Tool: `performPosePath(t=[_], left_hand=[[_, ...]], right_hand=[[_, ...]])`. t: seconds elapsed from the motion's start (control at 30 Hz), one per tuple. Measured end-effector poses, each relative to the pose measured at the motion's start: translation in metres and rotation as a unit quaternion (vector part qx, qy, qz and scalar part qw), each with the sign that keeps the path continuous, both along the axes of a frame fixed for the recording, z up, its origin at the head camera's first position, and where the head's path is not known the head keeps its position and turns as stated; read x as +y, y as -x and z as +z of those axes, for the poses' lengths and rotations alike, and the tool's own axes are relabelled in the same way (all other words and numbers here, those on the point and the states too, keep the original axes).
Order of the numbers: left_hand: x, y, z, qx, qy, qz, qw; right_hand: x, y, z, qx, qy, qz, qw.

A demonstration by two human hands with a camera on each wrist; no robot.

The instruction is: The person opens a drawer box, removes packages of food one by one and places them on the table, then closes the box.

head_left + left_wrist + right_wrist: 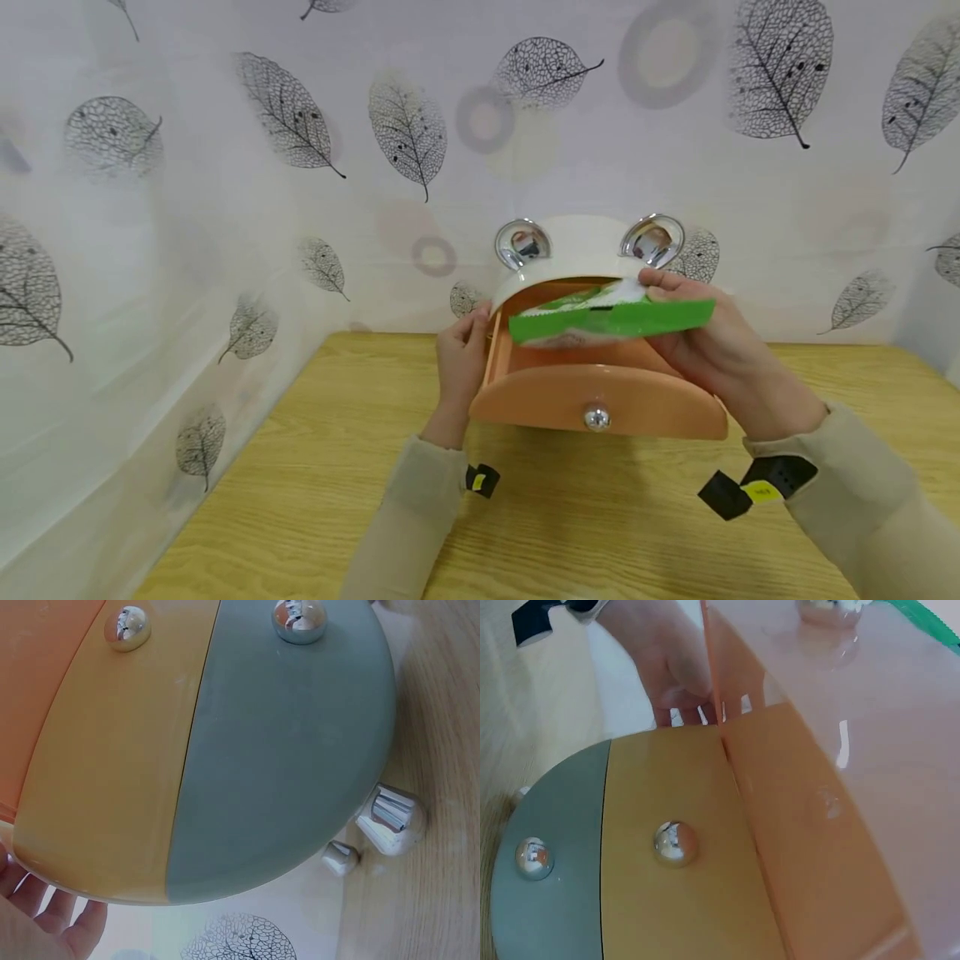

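A rounded cabinet [577, 242] has a white top, two round chrome ears and colored drawer fronts. Its orange top drawer [547, 402] is pulled out. Over that drawer my right hand [712, 350] pinches the right end of a green-and-white packet [600, 321], which lies slantwise above the opening; the packet's green edge [934, 622] shows in the right wrist view's corner. My left hand [461, 354] rests against the cabinet's left side, thumb near the front rim. In the left wrist view its fingers [56, 911] reach past the side, tips partly hidden.
Below the orange drawer are a yellow drawer [112, 772] and a grey-green drawer [285, 735], both closed, with chrome knobs. Chrome feet [391, 819] stand on the wooden table [360, 392]. A leaf-patterned cloth [420, 50] hangs behind and to the left.
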State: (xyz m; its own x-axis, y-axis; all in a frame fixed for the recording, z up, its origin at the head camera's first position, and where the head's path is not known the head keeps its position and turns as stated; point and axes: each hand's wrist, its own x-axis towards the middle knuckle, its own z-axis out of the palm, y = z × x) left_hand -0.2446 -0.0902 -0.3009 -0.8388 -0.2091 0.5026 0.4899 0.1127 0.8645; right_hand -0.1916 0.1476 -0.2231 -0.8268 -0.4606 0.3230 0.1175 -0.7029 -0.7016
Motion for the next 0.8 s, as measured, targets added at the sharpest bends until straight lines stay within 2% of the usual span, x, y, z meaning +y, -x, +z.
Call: performPosePath(t=[0.1,0.27,0.47,0.67,0.8], left_hand=[[0.001,0.0,0.0,0.002,0.002,-0.003,1.0],[0.001,0.0,-0.001,0.008,0.013,0.004,0.9999],[0.0,0.001,-0.003,0.009,0.016,0.002,0.9998],[0.0,0.001,-0.003,0.018,0.014,-0.001,0.9997],[-0.001,0.001,-0.002,0.022,0.016,0.001,0.9996]], right_hand=[[0.002,-0.004,0.001,0.034,0.013,0.023,0.999],[0.001,-0.012,0.007,0.073,0.076,0.066,0.992],[-0.001,-0.021,0.008,0.096,0.1,0.061,0.988],[0.001,-0.026,0.008,0.11,0.129,0.078,0.982],[0.005,-0.029,0.011,0.126,0.16,0.075,0.976]])
